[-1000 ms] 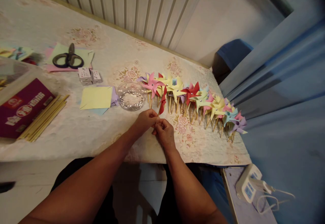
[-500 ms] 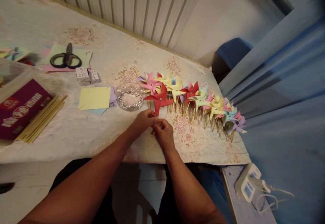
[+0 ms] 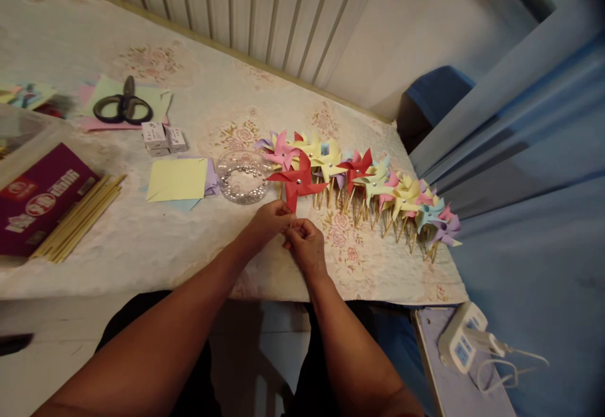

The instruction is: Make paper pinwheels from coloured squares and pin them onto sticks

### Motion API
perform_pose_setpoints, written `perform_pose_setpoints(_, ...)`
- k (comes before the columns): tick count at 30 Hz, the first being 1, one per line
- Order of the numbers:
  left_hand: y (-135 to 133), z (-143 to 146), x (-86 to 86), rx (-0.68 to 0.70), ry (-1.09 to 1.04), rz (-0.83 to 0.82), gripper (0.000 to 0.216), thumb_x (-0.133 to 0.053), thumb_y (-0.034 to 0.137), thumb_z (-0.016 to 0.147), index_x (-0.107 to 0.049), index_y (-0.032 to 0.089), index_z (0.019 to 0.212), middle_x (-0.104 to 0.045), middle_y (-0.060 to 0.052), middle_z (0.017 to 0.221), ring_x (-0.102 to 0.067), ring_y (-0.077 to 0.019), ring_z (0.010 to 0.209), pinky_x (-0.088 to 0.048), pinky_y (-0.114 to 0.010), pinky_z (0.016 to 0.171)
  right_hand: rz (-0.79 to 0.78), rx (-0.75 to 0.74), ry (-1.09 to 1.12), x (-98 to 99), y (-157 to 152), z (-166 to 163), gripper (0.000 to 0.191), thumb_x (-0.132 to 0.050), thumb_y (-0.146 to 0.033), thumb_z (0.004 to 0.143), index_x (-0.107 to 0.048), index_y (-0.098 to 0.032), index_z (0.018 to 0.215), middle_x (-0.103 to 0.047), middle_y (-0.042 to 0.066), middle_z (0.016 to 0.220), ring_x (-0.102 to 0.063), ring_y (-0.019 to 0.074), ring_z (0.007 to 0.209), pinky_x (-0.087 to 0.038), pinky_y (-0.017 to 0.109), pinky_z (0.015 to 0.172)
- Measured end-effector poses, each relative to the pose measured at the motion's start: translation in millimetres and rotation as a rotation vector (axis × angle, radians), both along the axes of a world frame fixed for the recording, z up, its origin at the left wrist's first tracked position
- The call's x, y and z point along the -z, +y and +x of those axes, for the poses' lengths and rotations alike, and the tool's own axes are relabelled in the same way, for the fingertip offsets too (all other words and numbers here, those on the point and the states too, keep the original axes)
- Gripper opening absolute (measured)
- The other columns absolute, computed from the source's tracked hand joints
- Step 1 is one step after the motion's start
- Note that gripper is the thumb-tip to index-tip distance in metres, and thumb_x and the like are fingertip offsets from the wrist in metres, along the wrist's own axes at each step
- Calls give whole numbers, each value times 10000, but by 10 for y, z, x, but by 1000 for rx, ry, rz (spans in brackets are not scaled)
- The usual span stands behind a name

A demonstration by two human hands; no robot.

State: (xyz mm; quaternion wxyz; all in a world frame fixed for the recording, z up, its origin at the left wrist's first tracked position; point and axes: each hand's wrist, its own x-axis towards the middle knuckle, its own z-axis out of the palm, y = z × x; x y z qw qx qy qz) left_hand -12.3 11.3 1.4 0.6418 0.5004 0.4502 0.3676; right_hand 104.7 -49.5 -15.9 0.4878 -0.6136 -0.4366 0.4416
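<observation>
Near the front edge of the floral-clothed table [image 3: 142, 247], the left hand [image 3: 270, 218] and right hand [image 3: 305, 244] meet, both pinched shut on the thin wooden stick of a red paper pinwheel [image 3: 297, 182]. It looks featherlight. Its folded blades would probably crush easily, so the stiff stick seems the safest hold. A row of pastel paper pinwheels [image 3: 378, 184] lies just behind.

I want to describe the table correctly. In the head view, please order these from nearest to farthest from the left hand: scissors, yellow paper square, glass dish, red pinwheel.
1. Red pinwheel: held by the left hand, just above it.
2. Glass dish: just beyond, slightly left.
3. Yellow paper square: farther left.
4. Scissors: far left, at the back.
</observation>
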Motion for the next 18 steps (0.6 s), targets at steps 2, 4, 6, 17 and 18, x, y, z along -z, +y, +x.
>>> perform_pose_setpoints(2,2,-3,2,3,-6,3,123,-642,247,648,-554,169,684,-528,55,574,-449,-81,500,-344,-215,489,5,-4,4,4,2,4,171,-703,-350,728,-609,-218,782,-612,-61,541,-536,114,444,-411,228,474)
perform_pose_setpoints(4,1,-1,0,3,-4,6,113,-637,235,653,-550,168,681,-527,55,573,-454,-81,499,-346,-213,486,7,-10,11,13,-1,10,173,-708,-344,727,-609,-214,783,-613,-62,542,-530,111,440,-407,226,473)
perform_pose_setpoints(6,-5,7,2,0,2,7,90,-620,208,655,-544,167,678,-527,56,571,-458,-80,500,-350,-212,488,3,-13,13,23,-10,14,171,-707,-341,732,-612,-212,790,-614,-61,541,-528,111,443,-402,223,472)
perform_pose_setpoints(17,-59,-21,43,15,-88,-10,82,-627,177,679,-566,159,730,-554,41,625,-510,-93,561,-390,-211,521,-12,10,-83,18,-73,18,254,-733,-412,721,-648,-194,820,-614,-42,530,-552,131,474,-408,231,493)
perform_pose_setpoints(18,-64,-29,48,14,-96,-13,86,-631,176,679,-566,158,733,-558,38,631,-518,-97,566,-396,-216,527,-4,7,-85,34,-76,28,259,-736,-413,725,-650,-192,829,-617,-41,532,-554,131,479,-408,231,500)
